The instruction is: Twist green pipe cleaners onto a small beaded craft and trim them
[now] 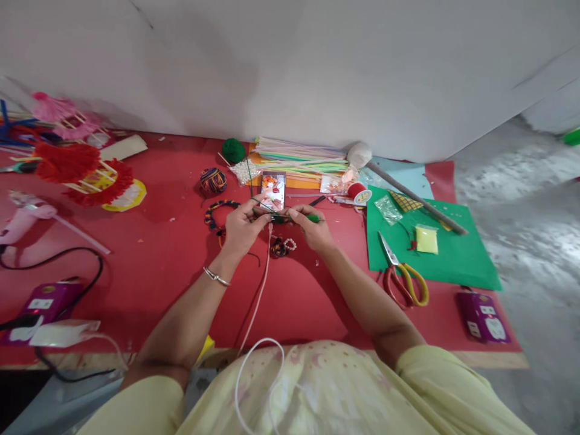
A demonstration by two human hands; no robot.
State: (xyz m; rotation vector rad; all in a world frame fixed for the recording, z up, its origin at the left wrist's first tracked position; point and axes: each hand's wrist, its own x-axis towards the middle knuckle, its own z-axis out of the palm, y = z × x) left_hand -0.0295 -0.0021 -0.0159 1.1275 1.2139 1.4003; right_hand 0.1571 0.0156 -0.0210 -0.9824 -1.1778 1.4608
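I see the left hand and right hand each pinching the green stick, level just over the red tabletop, right before the phone, probably for a clear view of its screen.

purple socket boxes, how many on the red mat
2. One purple socket box lies at the red mat's left edge; the other at its right edge, below the scissors. Others may be hidden.
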